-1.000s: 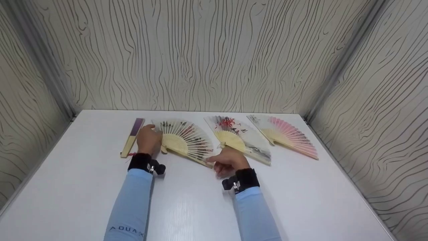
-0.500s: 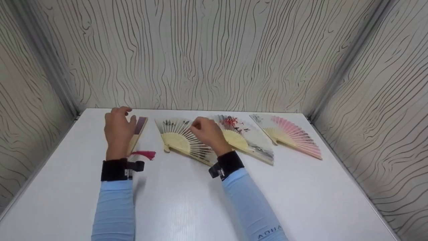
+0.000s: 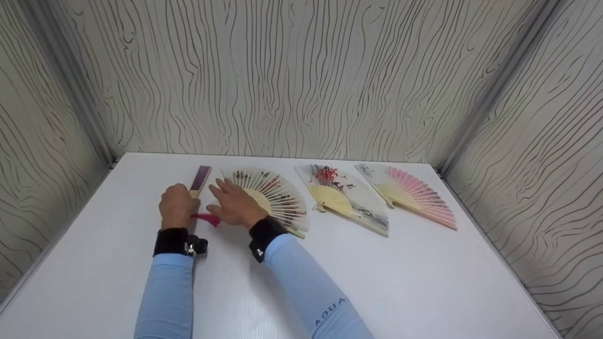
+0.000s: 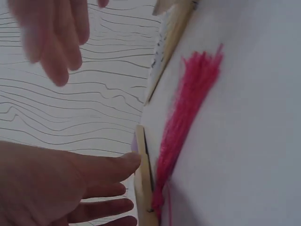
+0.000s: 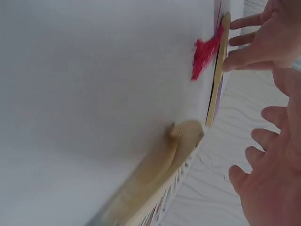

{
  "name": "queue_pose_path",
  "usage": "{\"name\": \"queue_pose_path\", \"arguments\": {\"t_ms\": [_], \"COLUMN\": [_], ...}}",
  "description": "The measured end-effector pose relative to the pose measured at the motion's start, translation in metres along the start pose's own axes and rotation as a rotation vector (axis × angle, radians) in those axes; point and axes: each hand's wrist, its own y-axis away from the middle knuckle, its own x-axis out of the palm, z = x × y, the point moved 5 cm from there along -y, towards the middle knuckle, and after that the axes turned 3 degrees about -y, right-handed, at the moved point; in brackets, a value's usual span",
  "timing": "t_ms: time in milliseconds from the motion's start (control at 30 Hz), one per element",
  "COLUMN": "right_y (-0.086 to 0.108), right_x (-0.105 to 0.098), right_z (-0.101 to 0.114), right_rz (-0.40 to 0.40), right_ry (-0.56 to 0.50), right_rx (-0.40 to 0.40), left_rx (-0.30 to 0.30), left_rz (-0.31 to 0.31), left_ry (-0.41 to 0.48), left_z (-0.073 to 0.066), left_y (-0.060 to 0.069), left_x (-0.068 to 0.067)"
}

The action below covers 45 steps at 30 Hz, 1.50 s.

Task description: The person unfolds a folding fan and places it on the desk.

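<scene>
My left hand (image 3: 176,203) touches the wooden lower part of a folded hand fan (image 3: 201,179) with purple cloth. Up close in the left wrist view, its thumb and fingertips rest along the pale wooden edge (image 4: 144,188). From that fan's lower end a pink tassel (image 3: 209,218) lies out to the right. My right hand (image 3: 233,202) hovers, fingers spread, over the pivot side of an open floral fan (image 3: 289,202). That fan's pale wooden end (image 5: 188,134) shows below the right hand (image 5: 277,155) in the right wrist view.
Farther right lie two more spread fans: one with red blossoms (image 3: 344,197), one partly pink (image 3: 410,195). All are on a white table (image 3: 424,282). Wood-grain-patterned panels (image 3: 282,80) enclose its back and sides.
My left hand left the open floral fan, rose past the folded fan, then came down onto it. The tassel now lies out to the right. My right hand moved left across the floral fan.
</scene>
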Motion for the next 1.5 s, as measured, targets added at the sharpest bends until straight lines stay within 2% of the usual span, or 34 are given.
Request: {"name": "queue_pose_path", "arguments": {"t_ms": [100,167,233,333,433,500,567,667,767,833,933,1033,1100,1233,1367,1500], "right_y": [-0.009,-0.014,-0.019,-0.024,-0.027,-0.03,-0.032,-0.035,-0.036,-0.036,-0.031,-0.021,-0.01,0.025,0.07,0.106], "right_x": [0.008,0.01,0.009,0.009,0.012,0.014,0.016,0.014,0.006,-0.001,-0.017,-0.036,-0.05,-0.075,-0.086,-0.084], "right_z": [0.011,0.015,0.017,0.017,0.015,0.013,0.011,0.009,0.008,0.007,0.005,-0.003,-0.011,-0.028,-0.047,-0.07], "right_rz": [0.073,0.098,0.111,0.117,0.105,0.086,0.048,-0.031,-0.105,-0.129,-0.124,-0.115,-0.123,-0.154,-0.189,-0.205], "right_ry": [-0.136,-0.236,-0.339,-0.427,-0.524,-0.619,-0.726,-0.83,-0.889,-0.951,-1.045,-1.131,-1.175,-1.229,-1.244,-1.236], "right_rx": [0.01,0.024,0.054,0.09,0.108,0.112,0.132,0.178,0.239,0.271,0.252,0.186,0.136,0.056,0.018,0.03], "left_rx": [-0.031,-0.053,-0.077,-0.122,-0.127,-0.1,-0.08,-0.069,-0.074,-0.055,-0.013,0.043,0.081,0.179,0.283,0.34], "left_rz": [0.024,0.061,0.124,0.251,0.346,0.382,0.4,0.413,0.399,0.377,0.344,0.319,0.301,0.287,0.354,0.443], "left_ry": [0.011,0.05,0.1,0.177,0.199,0.178,0.155,0.141,0.17,0.189,0.239,0.334,0.428,0.568,0.606,0.579], "left_z": [0.005,0.007,0.009,0.014,0.014,0.011,0.004,-0.007,-0.02,-0.028,-0.041,-0.055,-0.068,-0.093,-0.12,-0.143], "left_y": [0.001,0.003,0.006,0.01,0.015,0.017,0.021,0.025,0.028,0.03,0.036,0.043,0.05,0.064,0.077,0.085], "left_x": [0.001,-0.002,-0.006,-0.012,-0.019,-0.025,-0.03,-0.039,-0.045,-0.049,-0.056,-0.064,-0.07,-0.075,-0.067,-0.047]}}
